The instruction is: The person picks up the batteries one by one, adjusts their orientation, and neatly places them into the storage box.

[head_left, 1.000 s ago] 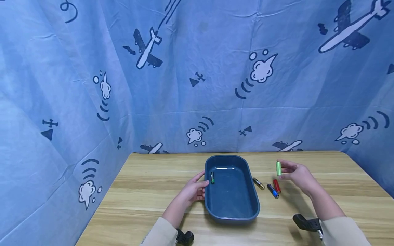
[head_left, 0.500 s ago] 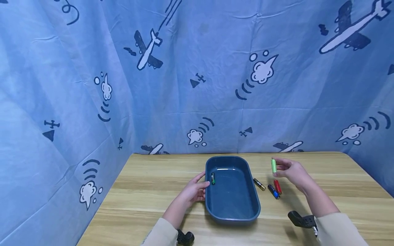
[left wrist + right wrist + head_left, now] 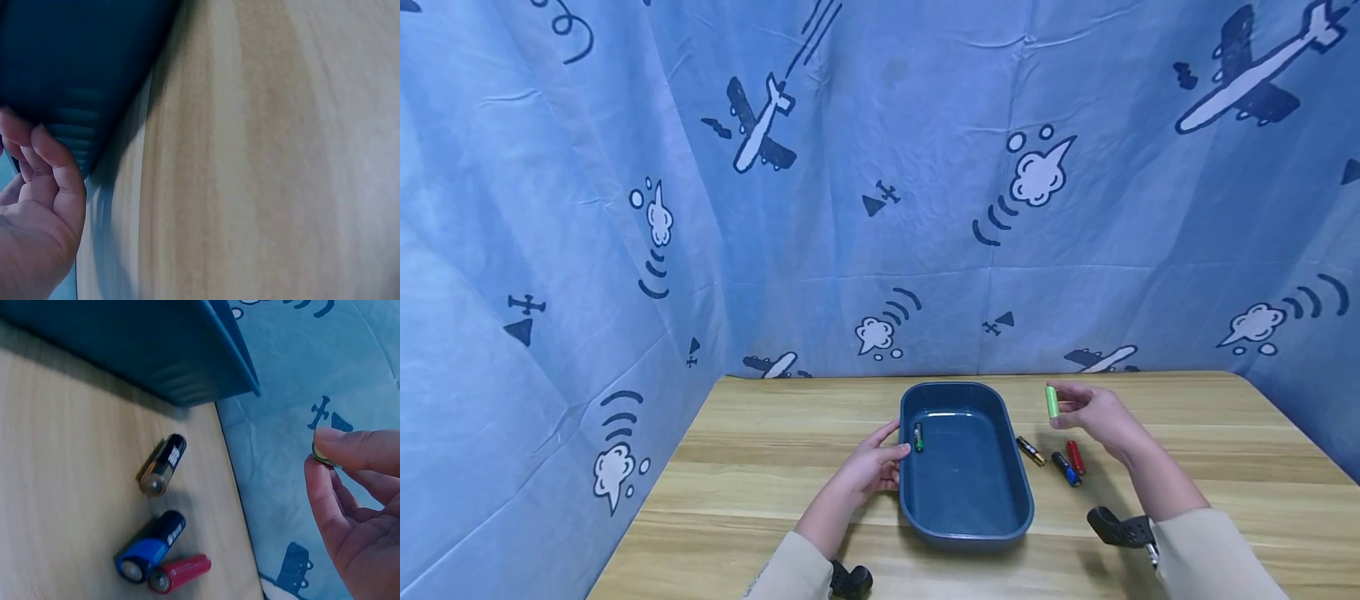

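My right hand (image 3: 1101,417) pinches a light-green battery (image 3: 1052,402) between thumb and fingers, raised above the table to the right of the dark blue plastic tub (image 3: 966,533). In the right wrist view only one end of that battery (image 3: 322,456) shows. My left hand (image 3: 871,467) holds the tub's left side, thumb at the rim and fingers along the outer wall. A dark green battery (image 3: 918,437) lies inside the tub near its left wall. On the table to the right lie a black-and-gold battery (image 3: 1031,451), a black-and-blue battery (image 3: 1066,469) and a red battery (image 3: 1076,457).
The wooden table (image 3: 760,467) carries all these things. A blue curtain (image 3: 820,250) printed with planes hangs behind it and along both sides. Black wrist mounts (image 3: 1123,527) jut out below each forearm.
My right hand has moved left toward the tub, carrying the light-green battery. My left hand and the tub stay where they were, as do the batteries on the table.
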Available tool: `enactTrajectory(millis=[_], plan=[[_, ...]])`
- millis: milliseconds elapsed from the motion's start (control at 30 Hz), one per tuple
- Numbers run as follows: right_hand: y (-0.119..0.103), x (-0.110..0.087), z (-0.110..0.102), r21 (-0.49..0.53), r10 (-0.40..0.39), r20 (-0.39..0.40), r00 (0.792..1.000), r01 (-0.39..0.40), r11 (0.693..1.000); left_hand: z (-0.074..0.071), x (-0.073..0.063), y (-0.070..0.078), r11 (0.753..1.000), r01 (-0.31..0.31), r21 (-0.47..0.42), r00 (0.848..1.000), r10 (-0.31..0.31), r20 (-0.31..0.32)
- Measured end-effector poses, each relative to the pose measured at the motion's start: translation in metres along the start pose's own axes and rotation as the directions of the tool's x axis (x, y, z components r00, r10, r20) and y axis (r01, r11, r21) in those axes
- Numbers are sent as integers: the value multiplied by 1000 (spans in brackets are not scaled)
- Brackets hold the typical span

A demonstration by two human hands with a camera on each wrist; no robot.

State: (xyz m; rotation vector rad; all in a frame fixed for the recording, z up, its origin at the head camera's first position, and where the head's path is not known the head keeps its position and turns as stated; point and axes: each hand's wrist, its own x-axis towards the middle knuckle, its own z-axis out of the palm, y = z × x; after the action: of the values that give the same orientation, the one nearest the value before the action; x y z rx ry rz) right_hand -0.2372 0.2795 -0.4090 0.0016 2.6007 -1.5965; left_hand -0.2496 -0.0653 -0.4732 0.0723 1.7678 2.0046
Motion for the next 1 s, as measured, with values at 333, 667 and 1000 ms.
enactTrajectory(millis=[333,667,1000], plan=[[-15,7,7,-11,-4,18,1000,4,1000,0,1,-2,1000,-4,-5,1000,4,-3],[-29,17,19,25,-32,45,998,30,999,0,1,-1,1000,-2,-7,1000,2,-5],[-39,25,32,48,-43,53,998,41,998,-1,2,0,1000,9,14,1000,-9,-19]])
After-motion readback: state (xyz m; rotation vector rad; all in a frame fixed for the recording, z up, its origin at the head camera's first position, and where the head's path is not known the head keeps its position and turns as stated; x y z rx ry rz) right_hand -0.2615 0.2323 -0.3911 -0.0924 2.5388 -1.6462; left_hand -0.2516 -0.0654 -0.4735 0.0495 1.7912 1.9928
